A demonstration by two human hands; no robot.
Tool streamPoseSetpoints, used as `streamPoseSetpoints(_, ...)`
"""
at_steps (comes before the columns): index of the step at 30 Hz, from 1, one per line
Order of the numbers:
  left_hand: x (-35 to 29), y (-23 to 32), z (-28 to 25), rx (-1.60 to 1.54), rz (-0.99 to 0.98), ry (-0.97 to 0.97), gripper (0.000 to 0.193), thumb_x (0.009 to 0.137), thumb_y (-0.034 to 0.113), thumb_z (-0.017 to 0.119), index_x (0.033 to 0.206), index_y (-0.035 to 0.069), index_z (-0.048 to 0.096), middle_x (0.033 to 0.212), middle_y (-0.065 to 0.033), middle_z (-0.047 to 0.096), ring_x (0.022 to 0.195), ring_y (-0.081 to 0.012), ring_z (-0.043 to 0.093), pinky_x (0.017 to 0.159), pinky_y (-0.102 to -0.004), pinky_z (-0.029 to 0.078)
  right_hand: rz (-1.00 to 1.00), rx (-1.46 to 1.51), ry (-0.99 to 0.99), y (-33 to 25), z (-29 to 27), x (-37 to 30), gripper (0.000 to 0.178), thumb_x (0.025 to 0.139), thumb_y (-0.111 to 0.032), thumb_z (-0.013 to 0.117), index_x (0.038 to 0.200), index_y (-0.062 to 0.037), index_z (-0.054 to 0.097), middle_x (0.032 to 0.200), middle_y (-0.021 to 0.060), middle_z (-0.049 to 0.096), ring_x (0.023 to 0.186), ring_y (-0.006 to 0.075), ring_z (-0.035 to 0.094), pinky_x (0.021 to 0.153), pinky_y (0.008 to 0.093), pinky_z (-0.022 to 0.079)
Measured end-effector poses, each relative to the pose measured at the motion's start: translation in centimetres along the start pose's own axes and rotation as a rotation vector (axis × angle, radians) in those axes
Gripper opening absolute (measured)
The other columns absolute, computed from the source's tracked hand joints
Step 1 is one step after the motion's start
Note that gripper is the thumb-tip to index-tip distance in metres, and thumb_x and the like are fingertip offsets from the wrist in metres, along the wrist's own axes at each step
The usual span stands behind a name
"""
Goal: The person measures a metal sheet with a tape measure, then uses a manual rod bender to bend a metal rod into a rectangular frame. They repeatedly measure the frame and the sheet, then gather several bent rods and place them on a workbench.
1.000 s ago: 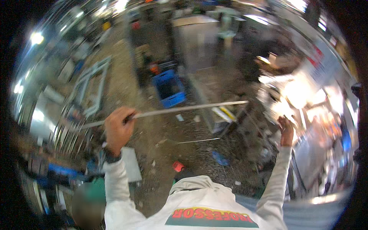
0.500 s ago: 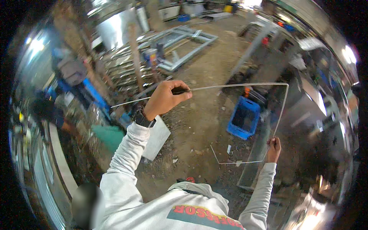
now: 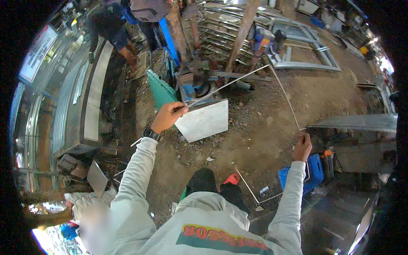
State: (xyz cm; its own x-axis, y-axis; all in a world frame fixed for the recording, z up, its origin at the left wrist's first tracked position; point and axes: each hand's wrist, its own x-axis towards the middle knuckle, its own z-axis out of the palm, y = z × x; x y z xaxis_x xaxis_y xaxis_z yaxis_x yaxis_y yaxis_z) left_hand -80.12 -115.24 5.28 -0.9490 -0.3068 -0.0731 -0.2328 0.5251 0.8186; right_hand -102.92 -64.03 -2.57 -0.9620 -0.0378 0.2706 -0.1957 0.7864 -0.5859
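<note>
A thin pale metal rod (image 3: 250,75), bent at several corners into an angular open shape, spans between my hands. My left hand (image 3: 170,115) is closed, pinching one straight length between thumb and fingers; a short end shows past the wrist. My right hand (image 3: 302,147) is closed round the rod near one of its bends. From there the rod runs down behind my right forearm, and its lower corner shows above the dirt floor, right of my feet. Just beyond my left hand a white rectangular board (image 3: 204,122) lies tilted by a cut-off machine (image 3: 197,91).
A blue crate (image 3: 315,172) stands beside my right forearm. Welded grey frames (image 3: 308,64) lie on the ground at the far right. Metal bars (image 3: 221,36) are stacked behind a wooden post (image 3: 242,36). At the far left another person (image 3: 106,25) bends over near a long bench (image 3: 98,91).
My view has swung left, bringing the bench and the other person into clearer sight. The rod has turned in my hands, its far corner now further away. Both hands stay closed on it.
</note>
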Motion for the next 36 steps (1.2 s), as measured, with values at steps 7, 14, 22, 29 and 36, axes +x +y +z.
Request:
streamPoseSetpoints(7, 1.3, -19.9, -1.6, -0.335, -0.490, -0.172, 0.032, 0.097, 0.033, 0.063, 0.101, 0.002, 0.070, 0.082, -0.0002, 0.067, 0.065, -0.0064, 0.054, 0.059, -0.0235, 0.045, -0.093, -0.027, -0.152, -3.0, 13.7, 7.6, 0.024, 0.097, -0.026, 0.058, 0.095, -0.0034, 0.066, 0.081, 0.0194, 0.065, 0.075, 0.0387, 0.062, 0.069, 0.0445, 0.046)
streamPoseSetpoints(14, 10.2, -35.6, -3.3, -0.198, -0.373, -0.134, 0.029, 0.094, 0.033, 0.065, 0.101, 0.006, 0.075, 0.080, -0.0033, 0.068, 0.068, -0.0112, 0.056, 0.062, -0.0304, 0.046, 0.055, -0.040, -0.359, -4.3, 25.0, 2.5, 0.033, 0.097, -0.034, 0.058, 0.100, -0.0017, 0.064, 0.082, 0.0177, 0.065, 0.072, 0.0343, 0.060, 0.070, 0.0436, 0.049)
streamPoseSetpoints(22, 25.6, -32.3, -8.5, 0.180, -0.165, 0.077, 0.023, 0.093, 0.021, 0.065, 0.104, 0.001, 0.069, 0.082, -0.0128, 0.067, 0.069, -0.0203, 0.060, 0.065, -0.0320, 0.047, 0.345, 0.037, -0.319, -5.6, 31.5, 0.4, 0.029, 0.100, -0.028, 0.057, 0.096, 0.0004, 0.059, 0.081, 0.0035, 0.057, 0.073, 0.0143, 0.051, 0.065, 0.0311, 0.045)
streamPoseSetpoints(29, 27.2, -34.5, -8.5, 0.080, -0.271, 0.015, 0.020, 0.093, 0.016, 0.064, 0.104, 0.000, 0.068, 0.089, -0.0140, 0.068, 0.082, -0.0232, 0.065, 0.076, -0.0349, 0.050, 0.526, 0.262, -0.452, -7.3, 32.9, 2.8, 0.031, 0.103, -0.031, 0.054, 0.083, -0.0072, 0.052, 0.075, -0.0050, 0.045, 0.068, 0.0055, 0.039, 0.056, 0.0240, 0.032)
streamPoseSetpoints(36, 24.0, -25.2, -2.9, -0.727, -0.345, 0.328, 0.036, 0.094, 0.013, 0.060, 0.129, 0.005, 0.060, 0.136, -0.0149, 0.050, 0.116, -0.0218, 0.052, 0.094, -0.0374, 0.043, 0.662, 0.335, -0.345, -4.7, 33.7, 2.7, 0.024, 0.101, -0.025, 0.057, 0.085, -0.0087, 0.052, 0.078, -0.0074, 0.045, 0.071, 0.0032, 0.038, 0.059, 0.0212, 0.031)
